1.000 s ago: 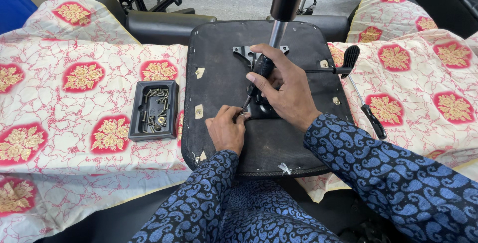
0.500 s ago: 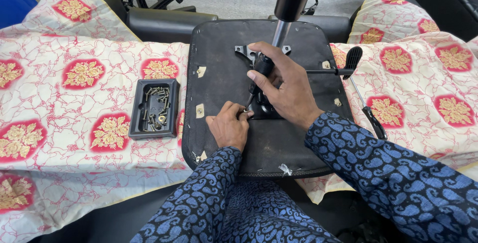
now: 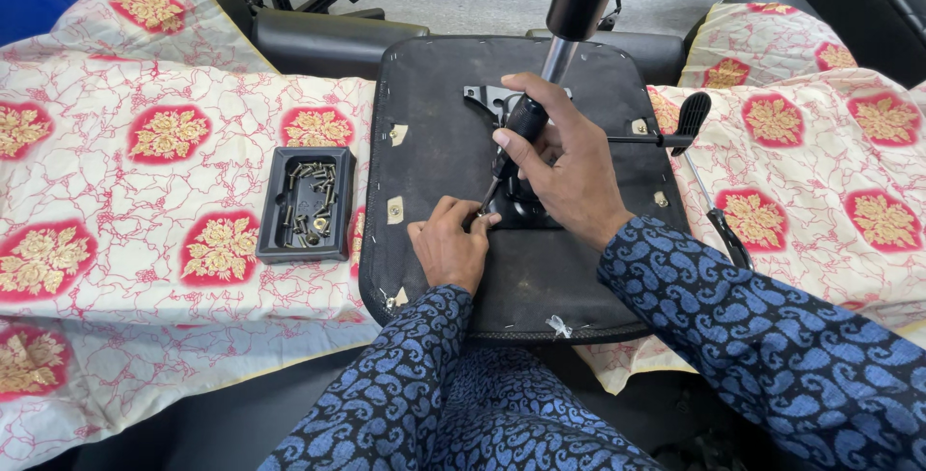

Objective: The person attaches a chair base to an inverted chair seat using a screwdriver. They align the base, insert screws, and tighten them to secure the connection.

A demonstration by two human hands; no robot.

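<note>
Head view: fastening in progress on upturned chair seat (image 3: 453, 153). Right hand (image 3: 569, 167) closing around black screwdriver (image 3: 511, 143), driving down at mechanism plate (image 3: 526, 206) just beneath. Left hand (image 3: 449, 244) pinching at screwdriver tip, apparently steadying a screw. Probably calling next for firm turning while keeping tip seated. Lying well left of left hand: black tray (image 3: 333, 240) holding spare screws (image 3: 309, 196).

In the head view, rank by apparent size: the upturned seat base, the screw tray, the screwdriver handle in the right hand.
1. Seat base, largest by far.
2. Screw tray.
3. Screwdriver handle, smallest and partly hidden by the right hand.
</note>
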